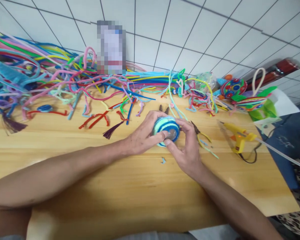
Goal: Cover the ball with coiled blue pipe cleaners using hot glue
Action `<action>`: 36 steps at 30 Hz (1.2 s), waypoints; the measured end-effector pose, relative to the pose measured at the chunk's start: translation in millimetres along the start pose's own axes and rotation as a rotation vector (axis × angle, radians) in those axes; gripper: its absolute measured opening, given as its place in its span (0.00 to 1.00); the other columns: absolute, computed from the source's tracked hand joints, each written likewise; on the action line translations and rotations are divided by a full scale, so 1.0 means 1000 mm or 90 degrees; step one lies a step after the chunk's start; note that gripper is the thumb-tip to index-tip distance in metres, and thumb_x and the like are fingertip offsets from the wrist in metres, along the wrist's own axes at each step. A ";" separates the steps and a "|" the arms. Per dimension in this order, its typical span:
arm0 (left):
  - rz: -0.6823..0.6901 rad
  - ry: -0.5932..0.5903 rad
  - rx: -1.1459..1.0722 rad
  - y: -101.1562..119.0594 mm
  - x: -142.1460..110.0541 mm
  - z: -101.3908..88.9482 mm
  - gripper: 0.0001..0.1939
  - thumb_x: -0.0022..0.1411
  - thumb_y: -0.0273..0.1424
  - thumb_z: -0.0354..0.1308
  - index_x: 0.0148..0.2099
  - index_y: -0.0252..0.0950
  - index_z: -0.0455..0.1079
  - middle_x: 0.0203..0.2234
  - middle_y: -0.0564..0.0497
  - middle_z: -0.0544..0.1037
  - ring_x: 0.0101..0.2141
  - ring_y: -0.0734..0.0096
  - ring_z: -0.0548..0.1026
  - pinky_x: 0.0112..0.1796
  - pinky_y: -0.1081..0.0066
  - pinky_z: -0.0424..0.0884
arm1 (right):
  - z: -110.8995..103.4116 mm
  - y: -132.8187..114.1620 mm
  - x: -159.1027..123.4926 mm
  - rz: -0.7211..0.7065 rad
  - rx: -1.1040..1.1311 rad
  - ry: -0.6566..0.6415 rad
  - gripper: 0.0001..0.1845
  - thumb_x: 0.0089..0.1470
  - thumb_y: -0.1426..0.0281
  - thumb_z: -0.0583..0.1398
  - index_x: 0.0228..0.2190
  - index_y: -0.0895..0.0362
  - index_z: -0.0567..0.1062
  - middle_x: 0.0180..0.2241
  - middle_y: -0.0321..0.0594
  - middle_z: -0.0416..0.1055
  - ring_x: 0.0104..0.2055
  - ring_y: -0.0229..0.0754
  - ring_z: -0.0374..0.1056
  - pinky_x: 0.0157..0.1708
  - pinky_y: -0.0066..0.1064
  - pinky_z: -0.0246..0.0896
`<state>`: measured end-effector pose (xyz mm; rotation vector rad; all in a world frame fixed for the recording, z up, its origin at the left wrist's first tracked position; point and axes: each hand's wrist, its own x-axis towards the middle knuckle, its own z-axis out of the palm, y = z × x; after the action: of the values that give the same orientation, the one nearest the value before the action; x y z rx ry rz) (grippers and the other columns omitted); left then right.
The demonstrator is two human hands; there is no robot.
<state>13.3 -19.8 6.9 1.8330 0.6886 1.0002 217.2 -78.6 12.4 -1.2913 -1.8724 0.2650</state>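
Between my two hands, above the wooden table [139, 186], is a ball [166, 128] wound with blue and pale green pipe cleaners. A bare greyish, see-through patch shows on the side facing me. My left hand [147, 133] wraps its left side, with the thumb pressed on the bare patch. My right hand [187, 143] grips the right side, thumb at the lower edge and fingers over the top. Just right of my right hand lie pliers [201, 131] with yellow handles. Dark metal tips [164, 109] of another tool show behind the ball.
A tangle of coloured pipe cleaners [64, 78] lines the back of the table by the tiled wall [152, 26]. A phone-like screen [111, 48], blurred out, leans there. At right lie a yellow glue gun [238, 135] with a cord and a colourful round ornament [233, 88]. A purple tassel [112, 130] lies left.
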 end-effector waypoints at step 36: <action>0.077 0.009 0.031 -0.007 -0.001 0.004 0.23 0.71 0.37 0.60 0.64 0.41 0.61 0.59 0.40 0.70 0.62 0.52 0.70 0.63 0.51 0.71 | 0.014 0.012 -0.008 -0.009 0.098 0.045 0.30 0.59 0.63 0.66 0.60 0.48 0.66 0.59 0.49 0.69 0.64 0.58 0.68 0.64 0.60 0.67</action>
<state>15.8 -19.9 -0.9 1.9308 0.6211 1.0851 216.4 -76.6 -7.6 -1.1675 -1.7648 0.3441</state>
